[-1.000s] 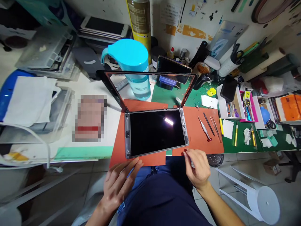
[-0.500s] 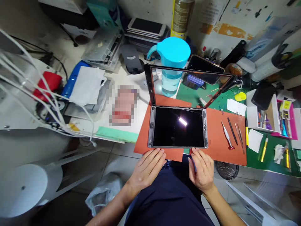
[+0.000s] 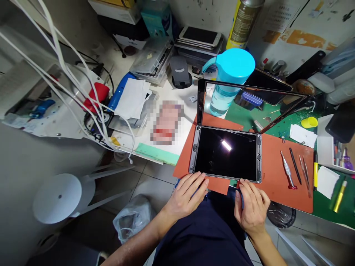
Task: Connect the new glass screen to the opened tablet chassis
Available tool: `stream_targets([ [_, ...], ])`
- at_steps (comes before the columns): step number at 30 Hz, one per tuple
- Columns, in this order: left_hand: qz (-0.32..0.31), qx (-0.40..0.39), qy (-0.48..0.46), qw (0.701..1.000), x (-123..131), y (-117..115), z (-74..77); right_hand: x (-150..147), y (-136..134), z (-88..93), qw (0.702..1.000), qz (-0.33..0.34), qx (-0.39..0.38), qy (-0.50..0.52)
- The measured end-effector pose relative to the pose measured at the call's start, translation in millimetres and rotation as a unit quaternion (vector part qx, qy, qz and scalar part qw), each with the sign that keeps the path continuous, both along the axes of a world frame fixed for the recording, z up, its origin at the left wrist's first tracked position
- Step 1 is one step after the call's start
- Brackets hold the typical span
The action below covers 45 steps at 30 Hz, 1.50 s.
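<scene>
A tablet (image 3: 226, 162) lies on the orange mat with its dark screen facing up and a bright light reflected in it. Its black-framed clear front panel (image 3: 201, 101) stands raised along the far edge. My left hand (image 3: 186, 195) rests with fingers stretched out at the tablet's near left edge. At the near right edge is my right hand (image 3: 252, 207), its fingertips by the frame and its thumb apart from the fingers. Something blue shows between that thumb and the fingers; I cannot make out what it is.
Right of the tablet, a screwdriver (image 3: 287, 170), a black stick (image 3: 295, 166) and tweezers (image 3: 304, 170) lie on the orange mat (image 3: 273, 192). A blue-lidded water jug (image 3: 235, 66) stands behind the raised panel. White cables (image 3: 69, 77) hang at left, near a phone stand (image 3: 180, 72).
The view has shifted left, so the bench and tablet appear farther right. Both hands stay at the tablet's near edge, and the panel remains raised.
</scene>
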<state>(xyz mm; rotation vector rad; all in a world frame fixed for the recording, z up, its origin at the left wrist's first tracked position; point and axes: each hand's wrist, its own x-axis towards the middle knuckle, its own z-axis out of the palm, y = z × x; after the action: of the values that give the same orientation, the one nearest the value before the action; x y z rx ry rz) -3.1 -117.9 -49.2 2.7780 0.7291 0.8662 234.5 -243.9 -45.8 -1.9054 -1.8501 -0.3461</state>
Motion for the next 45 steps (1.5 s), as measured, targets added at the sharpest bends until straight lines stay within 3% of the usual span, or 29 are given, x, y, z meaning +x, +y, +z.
stream_targets([
  [7,-0.006,0.024,-0.018,1.0,-7,1,5.1,0,-5,0.3,1.0,0.001,0.009,0.02],
  [11,0.005,0.025,-0.021,0.999,-12,4,6.9,0,-10,4.6,0.998,-0.043,0.039,0.02],
  [19,-0.005,0.02,-0.026,0.999,-7,15,-0.8,1,-4,6.9,0.992,-0.112,0.022,0.055],
  [37,-0.001,0.007,-0.014,1.0,-9,19,-2.7,7,-4,22.0,0.99,-0.107,-0.033,0.083],
  [45,-0.023,-0.013,-0.022,0.999,-13,24,11.6,15,-5,32.5,0.985,-0.103,-0.016,0.14],
])
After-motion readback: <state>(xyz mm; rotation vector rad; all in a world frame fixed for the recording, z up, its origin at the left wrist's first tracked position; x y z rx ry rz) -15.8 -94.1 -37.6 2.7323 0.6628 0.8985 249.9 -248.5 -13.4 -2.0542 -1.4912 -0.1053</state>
